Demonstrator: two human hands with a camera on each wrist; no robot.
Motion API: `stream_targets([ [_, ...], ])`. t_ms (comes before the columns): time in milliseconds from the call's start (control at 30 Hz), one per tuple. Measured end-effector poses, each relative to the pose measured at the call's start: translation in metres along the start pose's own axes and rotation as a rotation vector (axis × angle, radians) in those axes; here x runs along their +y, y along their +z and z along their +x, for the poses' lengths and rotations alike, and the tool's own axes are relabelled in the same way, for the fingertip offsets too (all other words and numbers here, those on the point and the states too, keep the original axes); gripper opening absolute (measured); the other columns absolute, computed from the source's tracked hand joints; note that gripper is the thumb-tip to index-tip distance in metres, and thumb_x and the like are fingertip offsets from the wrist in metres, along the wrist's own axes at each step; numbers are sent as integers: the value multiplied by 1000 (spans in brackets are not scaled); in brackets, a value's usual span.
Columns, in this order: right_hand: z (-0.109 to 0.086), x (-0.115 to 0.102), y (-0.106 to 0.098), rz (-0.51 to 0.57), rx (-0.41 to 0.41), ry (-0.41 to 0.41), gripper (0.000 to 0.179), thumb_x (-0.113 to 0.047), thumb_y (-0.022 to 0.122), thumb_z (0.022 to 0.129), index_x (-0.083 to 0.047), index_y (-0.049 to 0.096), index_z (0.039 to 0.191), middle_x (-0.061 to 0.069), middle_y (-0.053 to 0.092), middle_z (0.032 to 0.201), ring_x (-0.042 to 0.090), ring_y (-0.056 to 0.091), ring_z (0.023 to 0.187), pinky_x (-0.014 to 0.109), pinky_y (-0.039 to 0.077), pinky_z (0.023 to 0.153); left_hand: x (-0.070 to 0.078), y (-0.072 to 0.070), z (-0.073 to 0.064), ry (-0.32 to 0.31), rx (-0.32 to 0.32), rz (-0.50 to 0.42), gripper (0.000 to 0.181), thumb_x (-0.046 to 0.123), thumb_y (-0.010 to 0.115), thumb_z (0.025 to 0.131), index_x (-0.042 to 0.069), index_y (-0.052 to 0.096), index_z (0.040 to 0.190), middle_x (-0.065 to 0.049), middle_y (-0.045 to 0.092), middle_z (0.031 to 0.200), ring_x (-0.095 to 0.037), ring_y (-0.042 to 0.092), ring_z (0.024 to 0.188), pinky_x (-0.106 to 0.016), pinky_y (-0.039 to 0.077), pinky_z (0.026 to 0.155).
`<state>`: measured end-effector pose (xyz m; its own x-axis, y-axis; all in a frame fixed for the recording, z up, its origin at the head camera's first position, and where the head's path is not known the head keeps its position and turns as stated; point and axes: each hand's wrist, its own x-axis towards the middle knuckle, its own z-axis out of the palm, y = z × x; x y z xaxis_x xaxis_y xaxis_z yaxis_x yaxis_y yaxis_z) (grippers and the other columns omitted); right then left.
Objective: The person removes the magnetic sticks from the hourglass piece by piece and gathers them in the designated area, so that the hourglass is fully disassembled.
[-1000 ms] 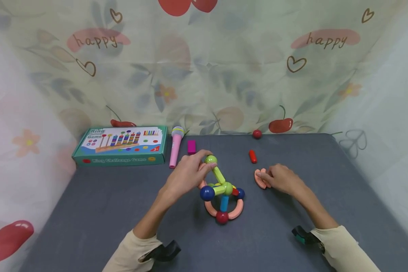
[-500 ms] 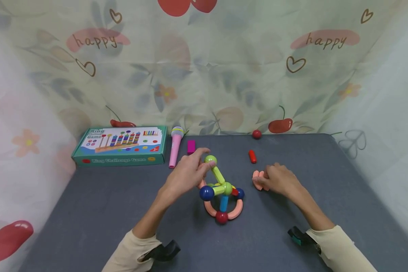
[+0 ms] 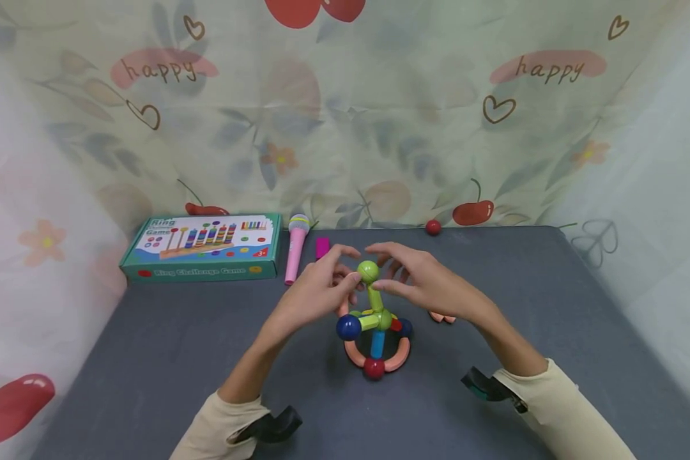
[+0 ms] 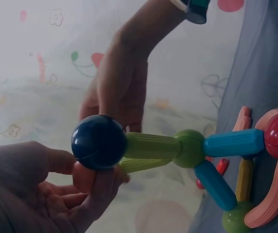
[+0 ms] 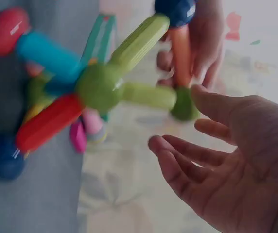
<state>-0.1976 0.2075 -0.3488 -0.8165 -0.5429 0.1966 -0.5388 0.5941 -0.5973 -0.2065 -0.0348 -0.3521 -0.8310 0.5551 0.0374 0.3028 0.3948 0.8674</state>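
Note:
A magnetic ball-and-stick structure stands mid-table in the head view, with a green top ball [image 3: 368,272] on a lime stick [image 3: 375,298]. A navy ball [image 4: 99,141] ends another lime stick. My left hand [image 3: 315,285] pinches a curved pink stick [image 5: 181,56] running between the navy ball and the top green ball. Opposite, my right hand [image 3: 431,281] has its fingers spread around the top ball; the thumb is at the ball, and contact is hard to tell. Below are a blue stick [image 3: 377,344], a red ball [image 3: 374,368] and curved pink base sticks [image 3: 398,356].
Loose curved pink sticks [image 3: 443,317] lie behind my right hand. A red ball [image 3: 433,227] sits at the back edge. At the back left are a boxed ring game [image 3: 201,249], a pink toy microphone [image 3: 296,249] and a magenta block [image 3: 322,246]. A loose red stick [image 4: 222,166] shows in the left wrist view.
My right hand has left the loose pink sticks and moved left to the top green ball. That ball has shifted slightly right, its stick now more upright. My left hand has barely moved.

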Motion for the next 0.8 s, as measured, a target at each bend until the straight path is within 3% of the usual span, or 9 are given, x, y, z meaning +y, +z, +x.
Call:
stream_targets([
  [100, 10, -8, 2, 3, -17, -100, 57, -15, 75, 97, -7, 53, 149, 9, 68, 131, 17, 70, 101, 29, 59, 79, 0, 0, 0, 9, -10, -20, 37, 22, 57, 108, 6, 47, 140, -11, 73, 82, -16, 66, 59, -31, 58, 70],
  [233, 15, -12, 4, -34, 21, -149, 47, -9, 77, 94, -3, 62, 138, 10, 70, 123, 16, 68, 94, 27, 58, 78, 0, 1, 0, -11, -16, -30, 34, 23, 59, 108, 6, 50, 134, -11, 73, 86, -14, 66, 60, -31, 58, 70],
  [467, 11, -9, 6, 22, 56, -87, 34, -3, 76, 92, -3, 69, 125, 9, 70, 114, 17, 67, 93, 32, 60, 84, 0, 4, 1, -21, -33, -39, 33, 22, 61, 107, 3, 54, 133, -11, 77, 96, -12, 67, 63, -31, 58, 65],
  [567, 9, -9, 8, 44, 71, -60, 31, -2, 74, 94, -3, 69, 125, 9, 71, 114, 19, 68, 94, 33, 60, 85, 1, 4, 1, -21, -25, -38, 33, 22, 62, 106, 3, 54, 132, -11, 77, 96, -12, 67, 61, -30, 57, 63],
  [800, 9, -8, 11, 160, 72, 38, 27, -4, 65, 101, -4, 68, 128, 12, 73, 116, 19, 69, 93, 29, 58, 84, 2, 5, 1, -11, -20, -40, 34, 21, 62, 106, 2, 54, 133, -16, 78, 100, -10, 67, 62, -41, 59, 66],
])
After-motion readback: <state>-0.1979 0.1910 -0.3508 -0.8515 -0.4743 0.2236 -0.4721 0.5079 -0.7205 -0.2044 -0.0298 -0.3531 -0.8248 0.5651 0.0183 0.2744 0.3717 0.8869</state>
